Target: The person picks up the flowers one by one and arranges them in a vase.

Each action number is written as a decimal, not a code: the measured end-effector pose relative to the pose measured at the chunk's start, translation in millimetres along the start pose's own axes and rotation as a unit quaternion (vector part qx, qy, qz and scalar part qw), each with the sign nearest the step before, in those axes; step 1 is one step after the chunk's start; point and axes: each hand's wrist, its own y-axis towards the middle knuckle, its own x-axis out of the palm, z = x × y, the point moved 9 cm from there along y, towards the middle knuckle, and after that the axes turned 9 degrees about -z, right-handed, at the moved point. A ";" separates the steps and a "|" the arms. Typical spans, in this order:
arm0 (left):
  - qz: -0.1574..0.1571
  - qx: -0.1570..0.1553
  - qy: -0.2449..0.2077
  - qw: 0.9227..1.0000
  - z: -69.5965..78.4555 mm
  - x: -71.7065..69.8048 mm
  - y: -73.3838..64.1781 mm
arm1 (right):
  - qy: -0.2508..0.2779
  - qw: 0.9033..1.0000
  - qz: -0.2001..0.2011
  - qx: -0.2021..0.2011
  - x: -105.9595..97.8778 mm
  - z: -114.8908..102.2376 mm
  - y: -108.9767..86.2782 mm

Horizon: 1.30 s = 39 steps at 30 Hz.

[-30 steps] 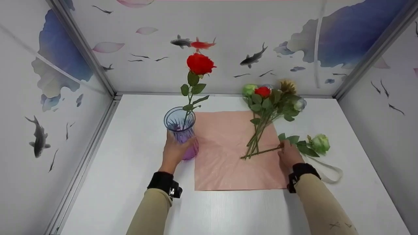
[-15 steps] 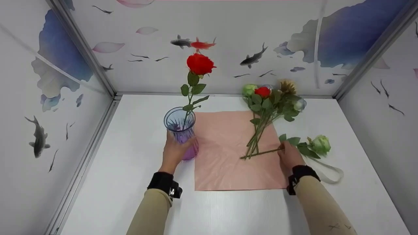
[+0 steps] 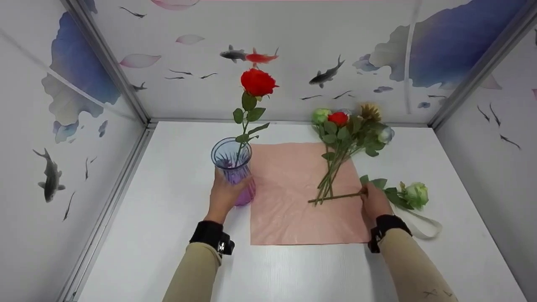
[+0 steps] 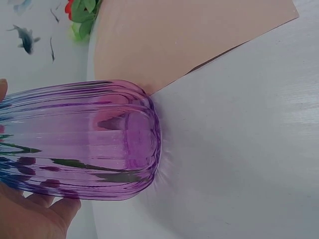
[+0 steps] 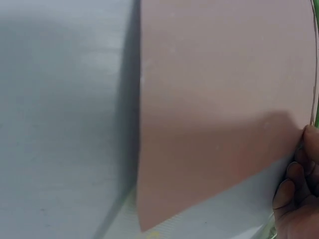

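Note:
My left hand (image 3: 225, 193) grips a blue-to-purple glass vase (image 3: 238, 173) round its body, left of the pink paper. A single red rose (image 3: 258, 82) leans upright in that vase. In the left wrist view, the purple lower part of the vase (image 4: 89, 134) shows, its base at the white table. Over the paper's right edge, my right hand (image 3: 375, 202) pinches the stem of a pale green rose (image 3: 416, 195), its bloom pointing right. That stem crosses the lower ends of the bunch's stems. The right wrist view shows the curled fingers (image 5: 285, 193) at the paper's edge.
Square pink paper (image 3: 285, 201) lies on the white table (image 3: 180, 218). A bunch of flowers (image 3: 350, 134), with red, green, blue and yellow blooms, rests across its far right corner. A looped white ribbon (image 3: 430, 231) lies beside the right wrist. Printed walls close in the back and sides.
My right hand has shifted slightly right and toward me with the green rose, whose bloom has moved right and nearer. The left hand and vase have stayed in place.

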 end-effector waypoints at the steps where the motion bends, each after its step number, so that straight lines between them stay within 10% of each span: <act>1: 0.001 0.001 0.000 1.000 0.2 -0.2 -0.1 | -0.005 1.000 0.003 -0.003 -0.4 -0.7 -0.5; 20: -0.005 -0.017 -0.008 1.000 -1.9 1.9 -0.1 | -0.007 0.986 0.166 0.020 -30.7 -0.9 -13.6; 39: -0.010 -0.021 -0.020 1.000 -1.9 0.5 -0.1 | 0.219 0.939 0.234 0.122 -42.3 1.3 -17.7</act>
